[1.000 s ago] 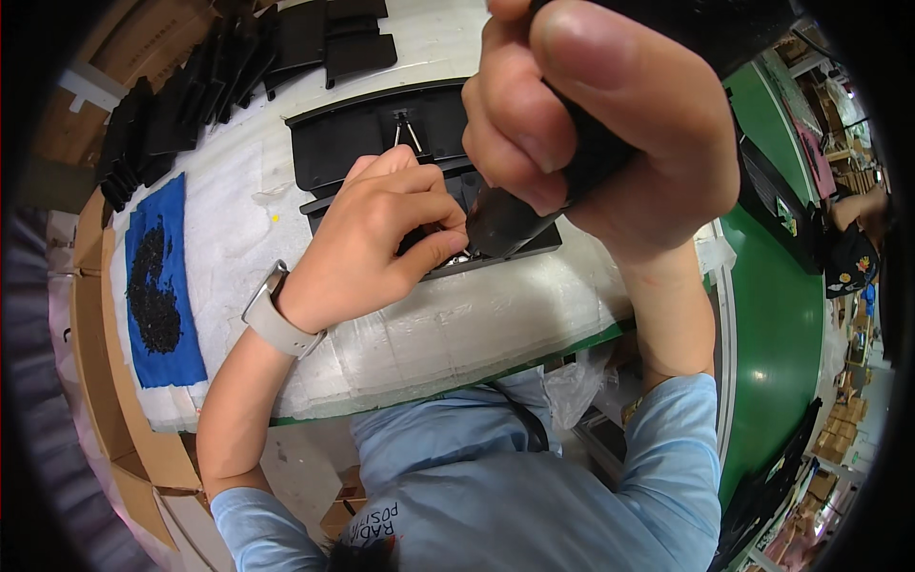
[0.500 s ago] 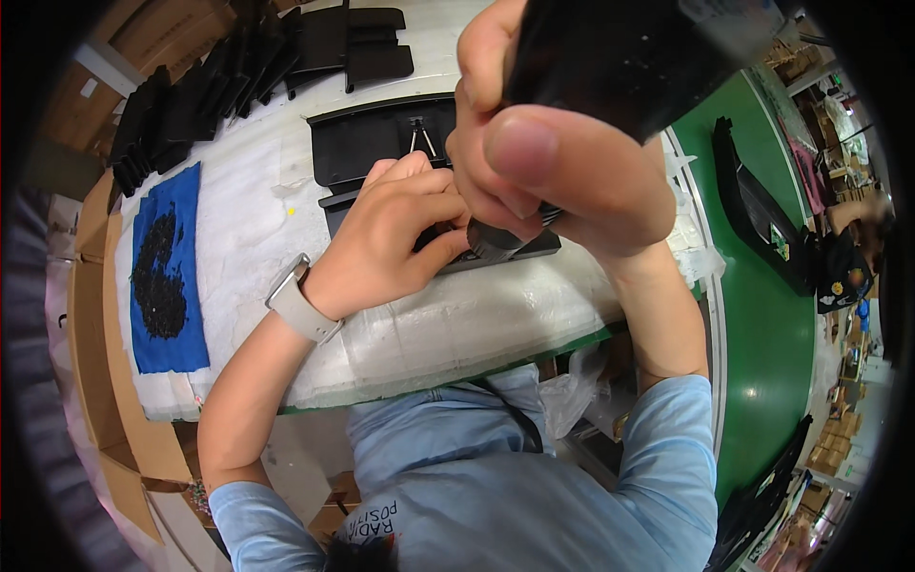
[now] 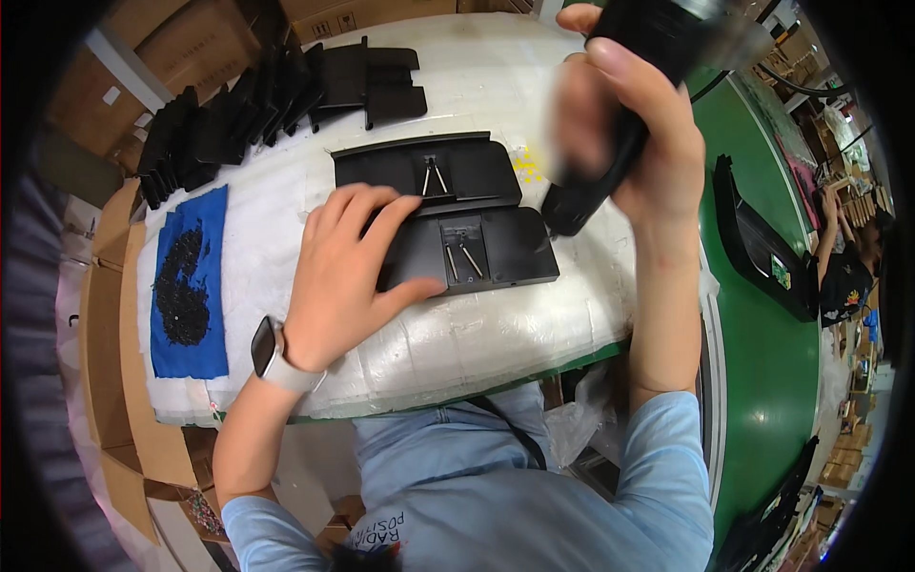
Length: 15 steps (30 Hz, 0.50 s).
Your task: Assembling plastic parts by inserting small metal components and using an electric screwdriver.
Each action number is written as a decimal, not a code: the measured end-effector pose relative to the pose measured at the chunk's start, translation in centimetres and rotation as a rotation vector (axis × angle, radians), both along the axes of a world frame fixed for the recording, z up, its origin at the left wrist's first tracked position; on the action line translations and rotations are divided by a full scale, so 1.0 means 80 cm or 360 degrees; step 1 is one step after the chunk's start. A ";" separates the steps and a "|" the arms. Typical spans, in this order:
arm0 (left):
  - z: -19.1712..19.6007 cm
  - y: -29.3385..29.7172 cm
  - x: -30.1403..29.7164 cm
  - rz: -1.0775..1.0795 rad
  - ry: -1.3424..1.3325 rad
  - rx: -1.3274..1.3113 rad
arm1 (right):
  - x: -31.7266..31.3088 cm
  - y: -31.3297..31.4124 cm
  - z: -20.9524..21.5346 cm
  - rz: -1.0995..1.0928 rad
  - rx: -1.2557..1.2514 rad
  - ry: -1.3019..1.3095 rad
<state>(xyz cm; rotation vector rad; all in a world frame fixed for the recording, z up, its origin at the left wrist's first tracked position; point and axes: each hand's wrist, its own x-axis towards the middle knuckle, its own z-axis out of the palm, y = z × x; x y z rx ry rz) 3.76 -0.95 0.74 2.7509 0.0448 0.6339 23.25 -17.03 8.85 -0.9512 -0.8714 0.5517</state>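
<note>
My right hand [image 3: 658, 124] is wrapped round the handle of a black power tool [image 3: 610, 157], which looks like an electric drill or screwdriver. It is raised above the table, and its upper end is blurred. Spread fingers of my left hand [image 3: 348, 262] rest over the left end of the nearer black plastic panel [image 3: 515, 248], thumb at its near edge and index finger toward its far edge. Two thin metal rods lie in that panel's recessed middle. Just beyond it is a second black panel [image 3: 477, 167], also with two metal rods in a V.
A blue cloth [image 3: 205, 357] holds a heap of small black screws or similar pieces at the left. Several black panels [image 3: 238, 114] stand stacked at the far left. Yellow dots [image 3: 527, 164] mark the white table covering [image 3: 457, 334]. At right, a green surface [image 3: 762, 381] carries a long black housing [image 3: 753, 214].
My right hand has lifted the power tool up and right, off the nearer panel. My left hand has shifted left and spread its fingers, uncovering the panel's rods.
</note>
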 end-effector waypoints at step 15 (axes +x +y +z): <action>-0.005 -0.017 -0.033 -0.0203 -0.0622 0.0427 | 0.063 0.040 -0.084 -0.0319 -0.1200 -0.1590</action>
